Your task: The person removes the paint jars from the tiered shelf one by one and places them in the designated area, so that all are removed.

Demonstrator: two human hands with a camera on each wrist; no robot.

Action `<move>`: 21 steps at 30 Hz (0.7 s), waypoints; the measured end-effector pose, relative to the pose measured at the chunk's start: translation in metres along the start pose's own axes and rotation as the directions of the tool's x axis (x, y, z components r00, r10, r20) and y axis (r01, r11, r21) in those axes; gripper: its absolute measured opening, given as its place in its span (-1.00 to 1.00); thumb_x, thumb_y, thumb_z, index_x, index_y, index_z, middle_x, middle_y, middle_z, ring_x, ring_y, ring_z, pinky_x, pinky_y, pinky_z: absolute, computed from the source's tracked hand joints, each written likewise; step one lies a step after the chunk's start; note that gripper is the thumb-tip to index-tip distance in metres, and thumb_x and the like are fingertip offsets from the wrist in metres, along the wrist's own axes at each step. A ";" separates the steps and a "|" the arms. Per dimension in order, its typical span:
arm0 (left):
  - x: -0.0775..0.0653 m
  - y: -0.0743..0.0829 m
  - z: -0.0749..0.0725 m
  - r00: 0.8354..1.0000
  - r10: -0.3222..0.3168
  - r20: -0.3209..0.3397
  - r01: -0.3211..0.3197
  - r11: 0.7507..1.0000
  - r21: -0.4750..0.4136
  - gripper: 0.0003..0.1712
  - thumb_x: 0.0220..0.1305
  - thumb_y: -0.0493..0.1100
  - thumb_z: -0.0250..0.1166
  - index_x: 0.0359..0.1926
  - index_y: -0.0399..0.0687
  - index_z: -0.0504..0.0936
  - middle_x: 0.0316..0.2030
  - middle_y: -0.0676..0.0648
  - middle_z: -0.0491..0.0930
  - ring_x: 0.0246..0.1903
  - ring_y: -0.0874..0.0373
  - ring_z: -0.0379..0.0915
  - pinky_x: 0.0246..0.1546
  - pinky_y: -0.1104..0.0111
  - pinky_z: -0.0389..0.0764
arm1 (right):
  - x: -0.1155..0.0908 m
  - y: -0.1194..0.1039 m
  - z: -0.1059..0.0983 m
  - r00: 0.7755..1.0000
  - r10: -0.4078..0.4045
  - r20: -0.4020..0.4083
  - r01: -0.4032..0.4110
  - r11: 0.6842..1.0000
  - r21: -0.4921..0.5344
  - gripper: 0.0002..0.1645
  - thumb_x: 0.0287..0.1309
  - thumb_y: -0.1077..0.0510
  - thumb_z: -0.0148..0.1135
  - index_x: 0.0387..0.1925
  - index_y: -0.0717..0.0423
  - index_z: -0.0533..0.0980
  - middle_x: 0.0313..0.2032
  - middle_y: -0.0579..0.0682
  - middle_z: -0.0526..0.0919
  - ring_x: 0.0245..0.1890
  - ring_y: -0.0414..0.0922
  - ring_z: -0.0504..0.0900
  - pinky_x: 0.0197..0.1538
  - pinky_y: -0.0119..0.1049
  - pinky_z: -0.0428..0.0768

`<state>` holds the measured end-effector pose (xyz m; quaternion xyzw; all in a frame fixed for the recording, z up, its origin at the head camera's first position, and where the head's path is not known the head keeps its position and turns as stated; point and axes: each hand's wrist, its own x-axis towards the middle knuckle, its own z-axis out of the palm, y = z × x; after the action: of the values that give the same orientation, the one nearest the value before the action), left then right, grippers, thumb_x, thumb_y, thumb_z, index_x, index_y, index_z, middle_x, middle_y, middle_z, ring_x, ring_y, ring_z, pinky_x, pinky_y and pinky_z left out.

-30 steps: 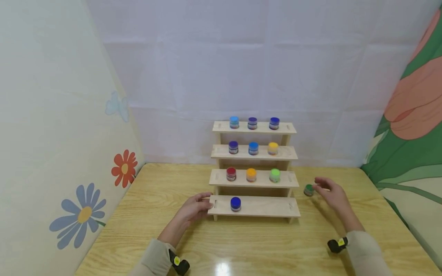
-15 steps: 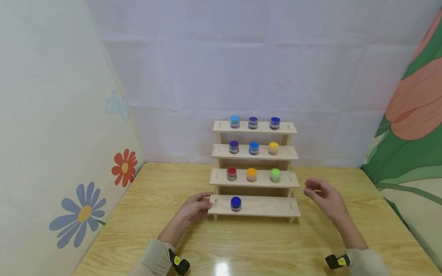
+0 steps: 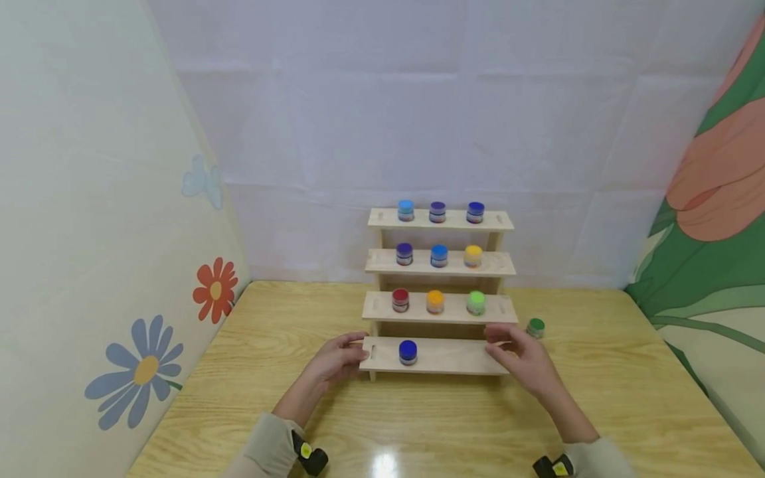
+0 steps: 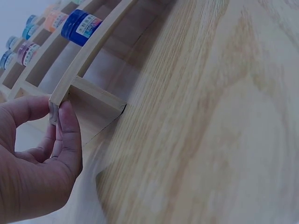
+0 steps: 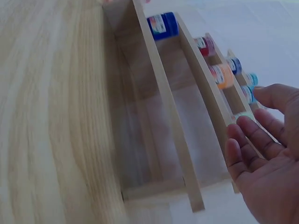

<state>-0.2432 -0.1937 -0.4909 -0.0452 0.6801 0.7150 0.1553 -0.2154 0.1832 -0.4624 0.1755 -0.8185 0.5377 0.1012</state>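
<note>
A four-step wooden display rack stands on the table, with small lidded paint jars on its steps. My left hand pinches the left end of the lowest step between thumb and fingers, and the left wrist view shows that grip on the board's end. One dark blue jar sits on this step, left of its middle. Over the step's right end hovers my right hand, thumb and fingers apart and nothing between them in the right wrist view. A green-lidded jar stands on the table just beyond that hand.
Three jars stand on each upper step, among them a light green jar, a yellow jar and a light blue jar. Behind the wooden table hangs a white cloth. Painted panels flank both sides.
My right hand has moved left from beside the green-lidded jar to the lowest step's right end. That jar remains on the table, and my left hand keeps its hold.
</note>
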 end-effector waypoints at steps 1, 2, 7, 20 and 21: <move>0.000 0.000 0.000 1.000 0.000 0.002 0.000 1.000 -0.001 -0.31 0.30 -0.41 0.25 0.42 -0.43 0.27 0.02 -0.21 0.59 -0.23 0.16 0.63 -0.27 0.37 0.64 | 0.001 -0.001 0.004 1.000 0.000 0.010 0.000 1.000 0.003 -0.66 0.31 0.23 0.33 0.08 0.26 0.58 -0.03 0.22 0.67 -0.03 -0.10 0.64 0.00 -0.42 0.61; 0.000 0.000 0.000 1.000 0.001 0.003 -0.001 1.000 -0.001 -0.31 0.30 -0.41 0.25 0.42 -0.43 0.27 0.02 -0.21 0.59 -0.23 0.16 0.63 -0.27 0.37 0.65 | 0.001 -0.001 0.008 1.000 0.002 0.018 -0.002 1.000 0.007 -0.66 0.31 0.23 0.33 0.08 0.25 0.58 -0.03 0.21 0.68 -0.03 -0.06 0.64 0.00 -0.40 0.62; 0.001 -0.001 -0.001 1.000 0.003 0.006 -0.003 1.000 -0.009 -0.31 0.30 -0.42 0.24 0.42 -0.45 0.26 0.00 -0.22 0.59 -0.23 0.16 0.63 -0.25 0.36 0.65 | 0.005 -0.006 0.027 0.998 0.010 0.064 -0.013 0.999 0.040 -0.67 0.28 0.23 0.36 0.05 0.24 0.59 -0.04 0.16 0.69 -0.02 0.04 0.64 0.00 -0.34 0.63; 0.000 0.001 0.000 1.000 -0.001 0.002 0.001 1.000 0.009 -0.31 0.29 -0.41 0.25 0.42 -0.44 0.28 0.04 -0.24 0.57 -0.22 0.15 0.63 -0.25 0.36 0.65 | 0.020 -0.015 0.066 0.989 0.004 0.150 -0.015 0.997 0.074 -0.65 0.26 0.23 0.37 0.05 0.23 0.59 -0.03 0.17 0.69 -0.05 0.05 0.67 0.01 -0.31 0.65; 0.000 0.001 0.000 1.000 -0.001 0.001 0.001 1.000 0.010 -0.31 0.29 -0.41 0.25 0.42 -0.44 0.28 0.04 -0.24 0.57 -0.22 0.15 0.63 -0.25 0.36 0.65 | 0.020 -0.015 0.068 0.988 -0.001 0.158 -0.011 0.997 0.076 -0.65 0.27 0.22 0.37 0.06 0.23 0.58 -0.02 0.18 0.69 -0.05 0.04 0.68 0.01 -0.31 0.65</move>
<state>-0.2437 -0.1938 -0.4902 -0.0446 0.6834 0.7117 0.1562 -0.2265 0.1121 -0.4696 0.2189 -0.8032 0.5533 0.0280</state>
